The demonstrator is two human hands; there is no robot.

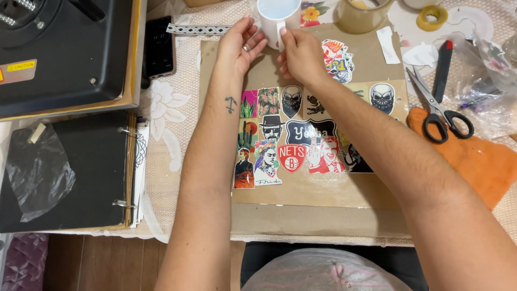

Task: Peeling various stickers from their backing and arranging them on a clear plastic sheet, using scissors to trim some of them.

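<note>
Brown paper backs a plain white mug [277,16], upright, glossy, handle nearest.

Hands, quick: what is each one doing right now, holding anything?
Left hand: open, fingers resting against the white mug.
Right hand: fingertips pinched at the mug's side; what they pinch cannot be told.

1 mug [276,16]; 1 scissors [439,110]; 2 tape rolls [431,17]; 1 phone [159,46]

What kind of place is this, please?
Probably a home craft table for decorating mugs. Both hands, left and right, touch a white mug; stickers lie on brown paper, with scissors, tape rolls and a black press machine nearby.
</note>
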